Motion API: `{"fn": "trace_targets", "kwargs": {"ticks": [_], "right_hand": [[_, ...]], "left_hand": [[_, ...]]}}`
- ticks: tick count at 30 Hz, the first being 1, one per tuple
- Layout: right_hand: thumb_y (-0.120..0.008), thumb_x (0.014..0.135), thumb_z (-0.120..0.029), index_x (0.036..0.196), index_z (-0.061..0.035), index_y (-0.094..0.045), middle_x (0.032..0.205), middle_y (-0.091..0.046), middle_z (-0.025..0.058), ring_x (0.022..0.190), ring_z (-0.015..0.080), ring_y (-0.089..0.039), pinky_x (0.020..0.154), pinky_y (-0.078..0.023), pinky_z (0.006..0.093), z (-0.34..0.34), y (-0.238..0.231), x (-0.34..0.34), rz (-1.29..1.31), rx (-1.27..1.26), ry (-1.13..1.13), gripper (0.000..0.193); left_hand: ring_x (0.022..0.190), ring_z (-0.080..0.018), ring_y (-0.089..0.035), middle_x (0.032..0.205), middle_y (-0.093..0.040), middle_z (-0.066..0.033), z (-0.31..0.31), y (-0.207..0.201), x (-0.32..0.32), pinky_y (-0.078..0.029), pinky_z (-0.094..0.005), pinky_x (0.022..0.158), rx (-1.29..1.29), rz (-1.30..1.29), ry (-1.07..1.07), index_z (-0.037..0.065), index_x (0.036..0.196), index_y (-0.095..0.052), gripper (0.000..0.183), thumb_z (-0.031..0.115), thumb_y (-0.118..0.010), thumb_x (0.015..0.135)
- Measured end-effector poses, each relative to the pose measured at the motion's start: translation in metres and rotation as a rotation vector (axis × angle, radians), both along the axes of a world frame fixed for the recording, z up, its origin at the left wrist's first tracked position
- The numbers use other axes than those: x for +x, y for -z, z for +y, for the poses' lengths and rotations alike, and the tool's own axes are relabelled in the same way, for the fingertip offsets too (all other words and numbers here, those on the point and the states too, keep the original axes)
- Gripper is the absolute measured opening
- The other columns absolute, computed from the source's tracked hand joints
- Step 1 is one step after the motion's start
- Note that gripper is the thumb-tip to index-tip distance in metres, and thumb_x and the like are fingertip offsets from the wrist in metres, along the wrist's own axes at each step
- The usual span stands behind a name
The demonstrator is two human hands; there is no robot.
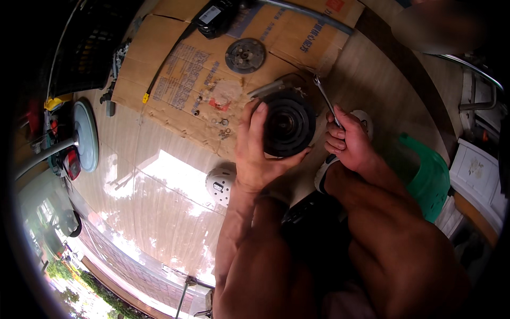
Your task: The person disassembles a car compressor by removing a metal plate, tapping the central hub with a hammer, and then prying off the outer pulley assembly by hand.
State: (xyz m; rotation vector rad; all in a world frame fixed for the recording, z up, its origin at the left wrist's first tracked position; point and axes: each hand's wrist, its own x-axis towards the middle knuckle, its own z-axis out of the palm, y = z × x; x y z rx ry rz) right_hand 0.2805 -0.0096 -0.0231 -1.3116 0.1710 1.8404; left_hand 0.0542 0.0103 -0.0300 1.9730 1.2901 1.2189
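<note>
A black, round, pulley-like part (311,127) with a ringed face and a dark hole in its middle sits at the near edge of the cardboard. My left hand (251,159) wraps its left and near sides, thumb and fingers spread around the rim. To the right, my right hand (351,139) grips a silver wrench (325,97) by its lower end. The wrench's head points up and away, just beyond the part's far right side, and looks apart from it. Beyond the part lies a flat grey metal disc (245,55) with holes. Several small nuts and washers (223,126) lie left of my left hand.
Flattened cardboard (170,114) covers the tiled floor ahead, with a dark device (212,20) and a metal tube (313,16) at its far side. A green plastic basket (433,183) and a white box (475,173) stand right. My white shoe (219,186) is near my left wrist.
</note>
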Motion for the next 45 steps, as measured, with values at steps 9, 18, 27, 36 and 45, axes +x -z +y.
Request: {"fn": "trace_targets", "kwargs": {"ticks": [9, 18, 27, 36, 45], "right_hand": [[-0.047, 0.110, -0.039, 0.093, -0.0089, -0.053, 0.056, -0.034, -0.0067, 0.040, 0.0060, -0.028, 0.041, -0.030, 0.0257, -0.012, -0.001, 0.010, -0.238, 0.208, -0.132, 0.035], [-0.048, 0.109, -0.042, 0.094, -0.0095, -0.053, 0.056, -0.034, -0.0070, 0.042, 0.0057, -0.031, 0.043, -0.031, 0.0254, -0.003, -0.022, 0.004, -0.237, 0.313, -0.316, 0.036], [-0.047, 0.110, -0.041, 0.093, -0.0101, -0.053, 0.056, -0.034, -0.0072, 0.043, 0.0055, -0.031, 0.043, -0.032, 0.0262, 0.000, -0.015, 0.004, -0.277, 0.264, -0.268, 0.036], [-0.046, 0.110, -0.041, 0.092, -0.0071, -0.052, 0.057, -0.035, -0.0045, 0.043, 0.0063, -0.033, 0.043, -0.037, 0.0268, 0.003, -0.016, 0.002, -0.321, 0.235, -0.067, 0.039], [-0.044, 0.111, -0.040, 0.092, -0.0057, -0.052, 0.055, -0.034, -0.0054, 0.043, 0.0055, -0.031, 0.044, -0.037, 0.0260, -0.004, -0.030, -0.003, -0.384, 0.267, -0.464, 0.040]], "left_hand": [[0.121, -0.0415, -0.060, 0.140, -0.052, -0.0257, -0.001, 0.001, 0.006, -0.055, -0.0435, 0.098, 0.002, -0.023, 0.002, 0.003, 0.146, -0.045, 0.109, 0.027, -0.100, 0.055], [0.120, -0.0420, -0.060, 0.140, -0.051, -0.0265, -0.002, 0.001, 0.004, -0.054, -0.0444, 0.098, -0.020, -0.045, -0.012, 0.003, 0.145, -0.047, 0.108, 0.026, -0.101, 0.054], [0.117, -0.0396, -0.062, 0.136, -0.055, -0.0245, -0.002, -0.005, 0.004, -0.057, -0.0425, 0.093, -0.023, 0.001, -0.033, 0.003, 0.142, -0.050, 0.104, 0.025, -0.101, 0.054], [0.114, -0.0397, -0.064, 0.136, -0.054, -0.0250, -0.002, -0.007, 0.004, -0.058, -0.0425, 0.091, -0.016, -0.003, -0.034, 0.005, 0.142, -0.051, 0.103, 0.025, -0.101, 0.054], [0.112, -0.0409, -0.065, 0.135, -0.053, -0.0270, 0.000, -0.008, 0.006, -0.059, -0.0438, 0.089, 0.016, 0.009, -0.020, 0.006, 0.142, -0.051, 0.102, 0.026, -0.100, 0.055]]}}
